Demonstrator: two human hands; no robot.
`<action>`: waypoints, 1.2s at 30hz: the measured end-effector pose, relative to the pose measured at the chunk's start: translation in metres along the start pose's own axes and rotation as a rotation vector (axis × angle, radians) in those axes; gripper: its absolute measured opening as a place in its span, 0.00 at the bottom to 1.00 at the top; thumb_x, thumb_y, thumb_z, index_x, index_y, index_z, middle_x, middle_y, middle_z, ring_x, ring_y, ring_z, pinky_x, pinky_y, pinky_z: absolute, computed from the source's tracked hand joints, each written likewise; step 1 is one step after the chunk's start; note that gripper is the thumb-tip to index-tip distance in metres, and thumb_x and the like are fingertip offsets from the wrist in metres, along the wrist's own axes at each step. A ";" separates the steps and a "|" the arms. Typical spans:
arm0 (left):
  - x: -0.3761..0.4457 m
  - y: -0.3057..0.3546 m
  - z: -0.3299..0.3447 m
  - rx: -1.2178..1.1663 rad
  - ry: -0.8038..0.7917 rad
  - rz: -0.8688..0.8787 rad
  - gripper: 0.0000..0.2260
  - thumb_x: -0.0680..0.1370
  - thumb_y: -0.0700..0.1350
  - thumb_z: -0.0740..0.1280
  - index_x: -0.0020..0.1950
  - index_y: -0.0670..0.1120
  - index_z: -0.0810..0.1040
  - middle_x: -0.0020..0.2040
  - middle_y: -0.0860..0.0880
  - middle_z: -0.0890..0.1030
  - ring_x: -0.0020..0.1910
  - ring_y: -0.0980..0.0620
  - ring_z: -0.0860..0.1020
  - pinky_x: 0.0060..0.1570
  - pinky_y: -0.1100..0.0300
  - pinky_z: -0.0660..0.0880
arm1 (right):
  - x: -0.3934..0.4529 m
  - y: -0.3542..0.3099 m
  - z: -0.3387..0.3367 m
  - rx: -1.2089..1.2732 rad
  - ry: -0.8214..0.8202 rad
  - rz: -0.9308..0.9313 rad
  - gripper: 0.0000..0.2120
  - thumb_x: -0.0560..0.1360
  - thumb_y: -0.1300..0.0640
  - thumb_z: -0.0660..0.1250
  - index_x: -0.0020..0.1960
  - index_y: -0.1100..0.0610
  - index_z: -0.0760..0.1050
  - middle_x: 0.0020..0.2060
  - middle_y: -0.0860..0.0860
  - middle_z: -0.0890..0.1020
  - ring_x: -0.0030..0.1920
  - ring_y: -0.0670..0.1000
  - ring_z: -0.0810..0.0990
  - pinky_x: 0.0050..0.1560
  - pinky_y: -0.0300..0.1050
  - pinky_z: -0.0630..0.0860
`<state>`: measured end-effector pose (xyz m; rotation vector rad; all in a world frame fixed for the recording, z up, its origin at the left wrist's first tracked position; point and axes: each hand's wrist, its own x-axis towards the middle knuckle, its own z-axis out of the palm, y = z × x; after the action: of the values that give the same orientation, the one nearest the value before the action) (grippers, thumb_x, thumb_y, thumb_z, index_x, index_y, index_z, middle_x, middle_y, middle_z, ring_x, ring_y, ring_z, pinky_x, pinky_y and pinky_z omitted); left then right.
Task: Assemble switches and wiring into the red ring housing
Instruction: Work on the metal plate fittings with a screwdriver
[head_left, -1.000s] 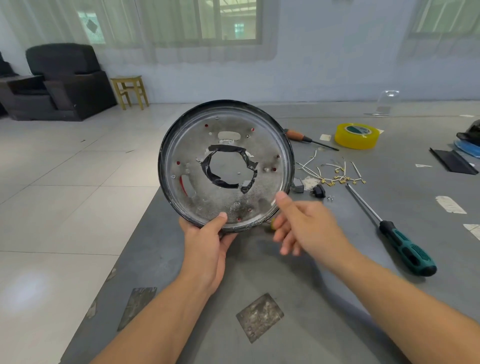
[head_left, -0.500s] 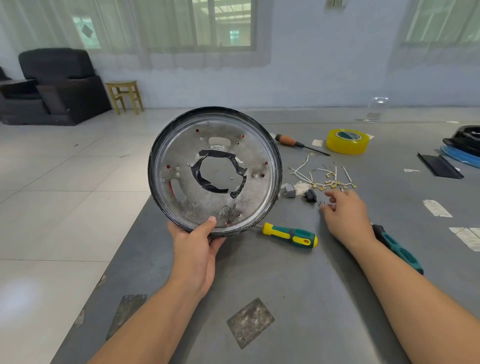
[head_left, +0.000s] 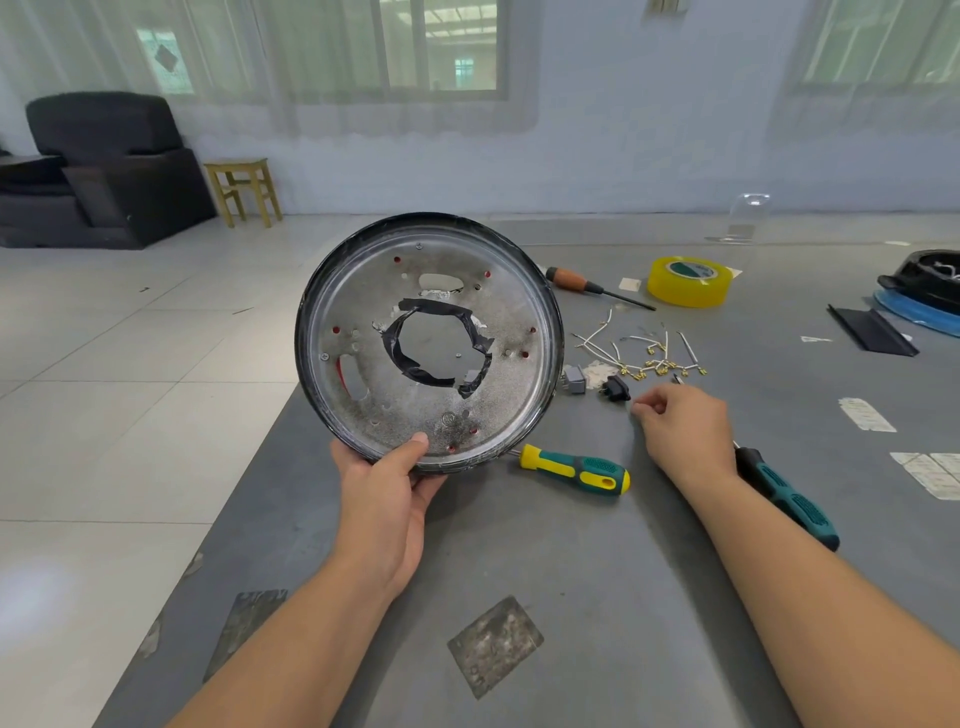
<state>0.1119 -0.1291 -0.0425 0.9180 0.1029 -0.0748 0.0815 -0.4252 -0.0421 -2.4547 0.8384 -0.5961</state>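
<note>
The ring housing (head_left: 429, 340) stood tilted on edge above the grey counter (head_left: 545, 561), its metal underside facing the camera, black tape round the centre hole. The left hand (head_left: 387, 499) gripped its lower rim, thumb on the plate. The right hand (head_left: 680, 426) rested on the counter, fingers curled beside a small black switch (head_left: 615, 388); whether it pinched anything could not be told. Short wires (head_left: 644, 356) lay just beyond.

Two bare forearms, entering from the lower edge. No sleeves visible, no watch, no ring, no glove. Left hand (head_left: 387, 499) and right hand (head_left: 683, 431) uncovered to the edge of the view. Short, plain nail on the left thumb. Fingers (head_left: 647, 408) of the right hand without any ornament.
</note>
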 end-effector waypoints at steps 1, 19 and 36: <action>0.000 0.000 0.000 -0.002 -0.001 0.000 0.20 0.81 0.28 0.66 0.62 0.53 0.72 0.61 0.44 0.84 0.54 0.45 0.87 0.50 0.45 0.86 | -0.004 0.000 -0.002 -0.003 -0.012 -0.026 0.06 0.81 0.53 0.68 0.51 0.51 0.84 0.44 0.50 0.83 0.45 0.53 0.78 0.45 0.45 0.74; 0.000 0.001 0.001 0.009 0.035 0.002 0.20 0.80 0.28 0.66 0.61 0.53 0.71 0.64 0.43 0.83 0.60 0.41 0.84 0.51 0.44 0.86 | -0.022 -0.017 -0.003 0.092 -0.318 -0.306 0.06 0.77 0.52 0.74 0.54 0.47 0.87 0.46 0.47 0.80 0.41 0.43 0.76 0.39 0.33 0.67; -0.003 0.003 0.003 0.025 0.033 0.004 0.20 0.81 0.29 0.65 0.60 0.53 0.70 0.65 0.44 0.82 0.61 0.43 0.84 0.55 0.44 0.84 | -0.043 -0.057 -0.034 0.924 -0.231 -0.188 0.03 0.79 0.65 0.70 0.49 0.59 0.83 0.37 0.51 0.87 0.35 0.46 0.83 0.39 0.36 0.81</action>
<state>0.1092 -0.1296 -0.0381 0.9448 0.1308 -0.0577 0.0572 -0.3677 0.0063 -1.6963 0.1530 -0.5750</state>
